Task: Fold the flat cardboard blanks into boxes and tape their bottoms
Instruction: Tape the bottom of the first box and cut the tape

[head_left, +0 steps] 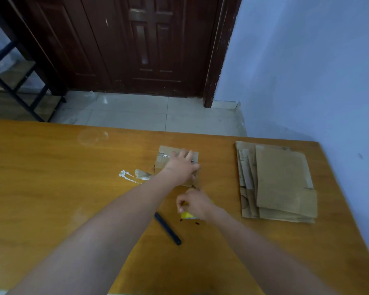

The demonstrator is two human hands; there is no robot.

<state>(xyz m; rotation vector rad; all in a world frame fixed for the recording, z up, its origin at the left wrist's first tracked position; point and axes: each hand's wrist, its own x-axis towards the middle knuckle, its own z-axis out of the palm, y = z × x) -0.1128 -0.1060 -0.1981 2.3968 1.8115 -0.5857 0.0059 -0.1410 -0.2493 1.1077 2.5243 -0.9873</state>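
A small folded cardboard box (165,158) stands on the wooden table (51,188), with clear tape across its top face. My left hand (182,166) lies flat on the box, fingers spread, pressing it down. Just in front of the box, my right hand (193,204) is closed around a yellow tape roll (186,215), which is mostly hidden under the hand. A stack of flat cardboard blanks (279,182) lies to the right, apart from both hands.
A black pen-like tool (167,228) lies on the table near my right wrist. Crumpled clear tape scraps (136,175) sit left of the box. The table's far edge borders a tiled floor; a blue wall runs along the right.
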